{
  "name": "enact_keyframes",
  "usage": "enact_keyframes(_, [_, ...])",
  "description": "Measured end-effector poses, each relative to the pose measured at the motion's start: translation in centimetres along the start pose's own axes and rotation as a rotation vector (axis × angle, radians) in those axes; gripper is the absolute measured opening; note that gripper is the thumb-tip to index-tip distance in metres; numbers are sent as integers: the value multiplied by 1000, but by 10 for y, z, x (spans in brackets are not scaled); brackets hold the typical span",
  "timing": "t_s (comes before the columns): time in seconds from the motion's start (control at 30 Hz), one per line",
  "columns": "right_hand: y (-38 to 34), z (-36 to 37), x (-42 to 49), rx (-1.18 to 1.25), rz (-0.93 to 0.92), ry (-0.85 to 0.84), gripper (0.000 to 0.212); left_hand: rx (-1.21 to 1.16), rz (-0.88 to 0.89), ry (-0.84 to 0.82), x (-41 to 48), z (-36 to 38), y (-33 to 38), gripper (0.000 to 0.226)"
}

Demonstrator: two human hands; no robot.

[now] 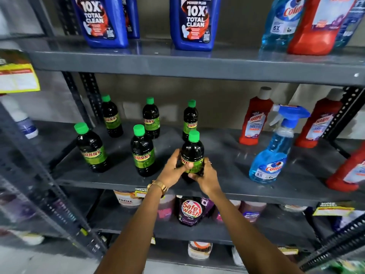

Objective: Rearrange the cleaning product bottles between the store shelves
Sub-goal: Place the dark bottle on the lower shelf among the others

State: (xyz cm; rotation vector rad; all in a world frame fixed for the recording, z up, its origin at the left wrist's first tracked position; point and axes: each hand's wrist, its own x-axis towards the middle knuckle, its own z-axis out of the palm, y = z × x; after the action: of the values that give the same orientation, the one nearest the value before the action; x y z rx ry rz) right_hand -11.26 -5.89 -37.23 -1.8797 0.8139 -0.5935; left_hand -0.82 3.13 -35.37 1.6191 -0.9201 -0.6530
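Note:
A dark bottle with a green cap and a green "Sunny" label (192, 149) stands upright near the front of the grey middle shelf (227, 167). Both my hands clasp its lower half: my left hand (174, 168), with a gold watch on the wrist, from the left, and my right hand (206, 176), with a ring, from the right. Several more bottles of the same kind stand on that shelf: two in the front row (91, 148) (142, 151) and three behind (111, 116) (151, 118) (190, 119).
Right of my hands stand a blue spray bottle (273, 147) and red Harpic bottles (253, 117) (318, 119) (347, 171). The upper shelf (177, 60) carries big blue bottles (102, 20) (195, 22) and a red jug (320, 26). A purple pouch (192, 211) and jars sit below. Slotted uprights flank the shelves.

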Motion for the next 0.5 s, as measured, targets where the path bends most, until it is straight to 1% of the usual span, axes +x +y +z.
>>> enact_keyframes(0.23, [-3,2,-3,-26,-49,-46,51,-89,-4,4,-3,-5,0,42])
enact_keyframes(0.37, [-1,-1,-6,-38,-70,-56,53,-96,12,27,-8,-1,5,45])
enact_keyframes(0.43, [3,-5,-9,-34,-86,-30,57,-93,52,101,-11,3,4,51])
enact_keyframes(0.5, [9,-14,-14,16,-95,35,62,-102,106,269,-15,11,12,70])
